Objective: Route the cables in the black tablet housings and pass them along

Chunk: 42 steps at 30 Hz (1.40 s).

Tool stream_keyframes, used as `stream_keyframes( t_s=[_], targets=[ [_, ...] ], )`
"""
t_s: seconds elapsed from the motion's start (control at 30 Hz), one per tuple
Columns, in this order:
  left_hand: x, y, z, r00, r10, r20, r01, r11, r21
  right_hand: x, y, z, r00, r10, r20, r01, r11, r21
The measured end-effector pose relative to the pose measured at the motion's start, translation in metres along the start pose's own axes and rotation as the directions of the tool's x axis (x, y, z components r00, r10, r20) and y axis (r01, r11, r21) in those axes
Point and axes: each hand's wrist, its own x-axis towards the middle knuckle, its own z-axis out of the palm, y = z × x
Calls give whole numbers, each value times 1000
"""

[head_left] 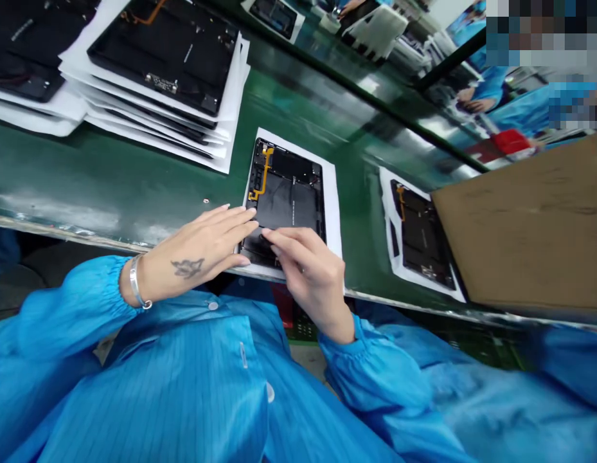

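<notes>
The open left hand (202,251) is touching the edge of a dark tablet (286,199) lying on a white sheet (331,212) at the desk (134,167) edge, the right hand (308,276) is curving over its near end, grip unclear, stacked tablets (163,58) are sitting behind, and another tablet (421,238) is lying beside, partly under a cardboard sheet (520,225).

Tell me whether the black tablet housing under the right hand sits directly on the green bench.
No, the black tablet housing under the right hand lies on a white sheet, which separates it from the green bench.
</notes>
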Motion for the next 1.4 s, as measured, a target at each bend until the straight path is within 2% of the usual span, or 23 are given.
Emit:
stream_keyframes(
  t_s=[0.1, 0.3, 0.63, 0.9, 1.07, 1.17, 1.23, 1.3, 1.33, 1.4],
  targets=[
    [-1, -1, 1, 1000, -9, 5, 9, 1000, -16, -5, -4, 5, 999, 30, -42, -29, 999, 18],
    [0, 0, -1, 1000, -22, 12, 23, 999, -29, -7, -9, 6, 995, -84, 45, 86, 995, -47],
    [0, 3, -2, 1000, 12, -14, -12, 999, 36, 0, -10, 5, 982, -149, 118, 164, 978, -128],
    [3, 8, -5, 1000, 8, -2, -8, 999, 51, 12, -20, -8, 924, -264, 276, 356, 858, -370],
    [2, 4, -5, 1000, 19, -2, -18, 999, 38, 13, -17, -7, 906, -294, 304, 396, 841, -369],
    [-3, 4, -7, 1000, -20, -4, 20, 995, 94, 6, -11, -7, 941, -277, 196, 329, 888, -322],
    [-10, 4, -10, 998, -55, -7, 55, 990, 129, -1, -10, -8, 972, -233, 24, 230, 930, -286],
    [-17, 5, -14, 996, -83, -33, 87, 987, 136, -7, -12, -10, 974, -110, -197, 70, 978, -198],
    [-19, 6, -15, 994, -90, -54, 97, 987, 132, -9, -14, -11, 950, -6, -312, -32, 993, -116],
    [-22, 9, -18, 992, -89, -85, 99, 987, 126, -11, -17, -13, 845, 257, -468, -216, 966, 141]
  ],
)
